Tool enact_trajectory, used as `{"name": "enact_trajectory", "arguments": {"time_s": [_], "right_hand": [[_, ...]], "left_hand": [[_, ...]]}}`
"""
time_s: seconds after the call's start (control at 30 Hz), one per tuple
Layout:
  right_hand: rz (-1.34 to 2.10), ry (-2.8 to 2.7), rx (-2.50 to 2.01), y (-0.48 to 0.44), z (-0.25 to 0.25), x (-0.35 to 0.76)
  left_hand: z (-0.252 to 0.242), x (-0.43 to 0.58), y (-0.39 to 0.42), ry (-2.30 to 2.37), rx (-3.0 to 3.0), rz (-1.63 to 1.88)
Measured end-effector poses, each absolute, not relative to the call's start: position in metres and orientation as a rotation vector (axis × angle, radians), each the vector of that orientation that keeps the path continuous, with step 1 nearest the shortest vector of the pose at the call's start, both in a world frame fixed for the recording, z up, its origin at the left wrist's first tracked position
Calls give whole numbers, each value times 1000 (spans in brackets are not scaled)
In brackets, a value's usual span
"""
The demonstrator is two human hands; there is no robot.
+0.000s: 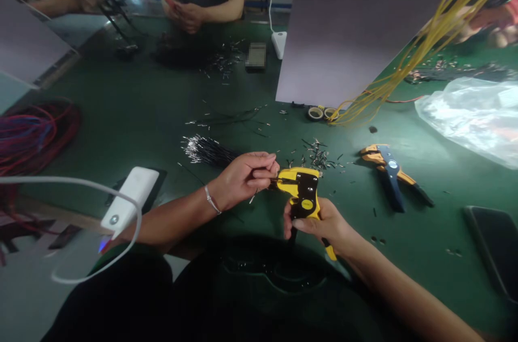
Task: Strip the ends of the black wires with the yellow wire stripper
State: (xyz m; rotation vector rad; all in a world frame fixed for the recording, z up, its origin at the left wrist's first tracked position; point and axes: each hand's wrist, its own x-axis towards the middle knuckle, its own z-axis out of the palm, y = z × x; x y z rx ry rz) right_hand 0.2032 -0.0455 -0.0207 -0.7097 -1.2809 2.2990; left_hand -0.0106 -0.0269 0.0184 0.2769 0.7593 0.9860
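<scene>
My right hand (324,226) is wrapped round the handles of a yellow and black wire stripper (301,193), its jaw pointing left. My left hand (246,175) is pinched shut on a short black wire (262,173) and holds its end at the stripper's jaw. A bundle of black wires with bare silvery ends (204,150) lies on the green table (141,115) just behind my left hand. Small cut scraps of insulation (318,156) are scattered beyond the stripper.
A second stripper with blue and orange handles (390,172) lies to the right. Yellow wires (429,34) hang by a grey board (348,24). A clear plastic bag (469,115), a white power bank (131,193), red-blue cable coils (32,134) and another person's hands (188,13) are around.
</scene>
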Motion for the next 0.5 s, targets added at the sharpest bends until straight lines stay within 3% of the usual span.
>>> {"name": "enact_trajectory", "arguments": {"time_s": [0.5], "right_hand": [[2259, -1300, -796, -52, -20, 201]], "left_hand": [[18, -11, -27, 724, 258, 942]]}}
